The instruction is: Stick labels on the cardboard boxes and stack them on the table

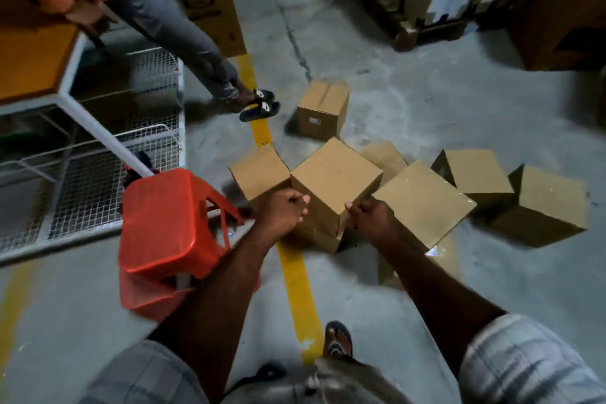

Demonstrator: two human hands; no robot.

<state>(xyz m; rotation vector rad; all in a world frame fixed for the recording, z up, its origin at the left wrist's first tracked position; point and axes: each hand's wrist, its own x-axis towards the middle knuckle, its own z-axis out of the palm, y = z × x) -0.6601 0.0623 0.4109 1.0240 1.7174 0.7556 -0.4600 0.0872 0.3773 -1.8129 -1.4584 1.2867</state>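
Where a glossy yellow stripe [296, 282] crosses the rough grey concrete floor [459, 115], a sandalled foot [337, 338] stands nearest, with a moulded red plastic stool [164, 233] tilted just to its left. Beyond, the left hand [285, 210] and right hand [370, 218] clasp the middle box [334, 177], a plain matte cardboard cube, with fingers bent against its opposite side faces. It sits on a lower box [316, 238] on the floor. A closed box [259, 174] touches it on the left, a broad box [423, 203] lies to the right, and two open-flapped boxes [547, 207] lie further right. Farther off, a taped box [323, 102] bears a small white label [314, 121]. At far left stands the table [32, 62], orange-topped on a white frame with wire mesh [88, 187].
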